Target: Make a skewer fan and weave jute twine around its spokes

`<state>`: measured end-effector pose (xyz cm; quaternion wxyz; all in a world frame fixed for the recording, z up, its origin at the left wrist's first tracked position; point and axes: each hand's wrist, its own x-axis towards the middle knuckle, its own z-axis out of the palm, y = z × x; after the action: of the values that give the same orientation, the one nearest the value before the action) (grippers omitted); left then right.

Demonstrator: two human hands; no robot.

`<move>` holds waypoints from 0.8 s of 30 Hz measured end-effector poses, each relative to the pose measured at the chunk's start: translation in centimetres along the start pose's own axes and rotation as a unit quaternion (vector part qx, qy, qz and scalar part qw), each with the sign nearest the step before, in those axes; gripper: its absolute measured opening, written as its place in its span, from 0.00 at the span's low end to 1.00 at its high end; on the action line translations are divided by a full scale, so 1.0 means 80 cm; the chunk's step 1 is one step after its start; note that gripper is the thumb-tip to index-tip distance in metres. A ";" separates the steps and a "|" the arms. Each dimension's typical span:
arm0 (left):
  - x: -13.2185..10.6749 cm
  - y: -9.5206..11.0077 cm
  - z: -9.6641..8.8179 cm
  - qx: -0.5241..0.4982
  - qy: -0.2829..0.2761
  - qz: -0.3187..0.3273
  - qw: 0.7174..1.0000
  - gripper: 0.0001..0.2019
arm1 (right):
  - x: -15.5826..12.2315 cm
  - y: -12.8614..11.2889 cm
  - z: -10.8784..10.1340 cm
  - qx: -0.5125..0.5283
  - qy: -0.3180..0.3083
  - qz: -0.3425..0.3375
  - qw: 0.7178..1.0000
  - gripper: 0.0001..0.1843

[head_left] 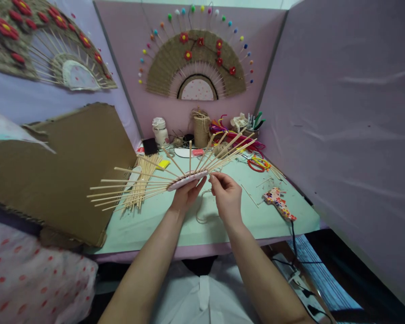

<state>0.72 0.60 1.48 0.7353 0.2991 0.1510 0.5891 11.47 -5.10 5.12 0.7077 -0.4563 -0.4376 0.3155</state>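
Observation:
My left hand (188,194) grips a pale half-round base (188,180) from below. Thin wooden sticks (145,183) fan out from that base to the left, up and right, forming a fan frame. At the base's right end, my right hand (227,192) pinches a thin beige string with thumb and forefinger. A loop of the string (199,216) hangs down between the two hands toward the table. My left fingertips are partly hidden beneath the base.
Bundled sticks (140,191) lie left on the green tabletop (175,231). A patterned glue gun (279,203) and red-handled scissors (256,164) lie right. Behind stand a white jar (160,132) and a twine roll (201,129). Cardboard (64,171) leans at left; a finished fan (165,63) hangs behind.

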 end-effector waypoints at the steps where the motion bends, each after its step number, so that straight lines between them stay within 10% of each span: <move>1: 0.000 0.000 0.000 0.004 0.003 0.001 1.000 0.11 | 0.000 -0.001 0.001 -0.002 -0.003 0.001 1.000 0.14; 24: -0.001 -0.002 0.001 0.045 0.010 -0.006 0.999 0.14 | -0.021 -0.019 0.010 0.040 -0.014 0.063 0.997 0.16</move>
<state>0.90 0.47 1.43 0.7232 0.3249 0.1870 0.5800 10.14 -6.81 6.13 0.6983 -0.4495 -0.4045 0.3830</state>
